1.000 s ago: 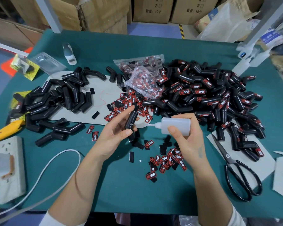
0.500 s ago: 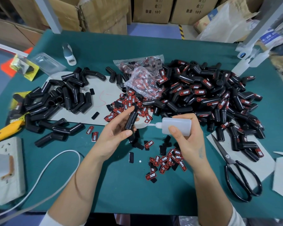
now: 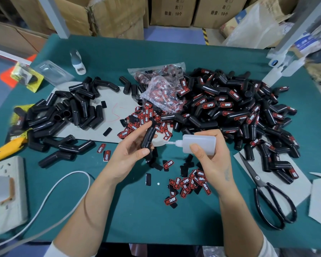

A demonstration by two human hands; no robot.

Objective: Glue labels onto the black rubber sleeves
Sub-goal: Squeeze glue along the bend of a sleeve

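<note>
Closest to the camera, a loose scatter of red-and-black labels [image 3: 190,183] lies on the green surface [image 3: 137,219] between the forearms, so the next one is within easy reach. Just above that, the left hand [image 3: 130,154] has its grip wrapped around one black rubber sleeve [image 3: 148,136], thumb pressed on the lower end, sleeve standing roughly upright. The right hand [image 3: 210,160] pinches a white glue bottle [image 3: 198,144] with its fingers curled round the body, nozzle lying sideways and aimed at the sleeve's lower part; whether the tip is actually touching, I can't tell.

My take on doing this bit well: go easy on the squeeze, just a small dab on the flat spot where the label sits, and keep the left thumb clear of it. Hold the sleeve steady until the label's pressed on.

Further back, unlabelled sleeves [image 3: 67,115] are heaped on the left, a big pile of labelled ones [image 3: 239,112] on the right, with a bag of labels [image 3: 161,89] between them. Scissors [image 3: 267,199] sit off to the right.
</note>
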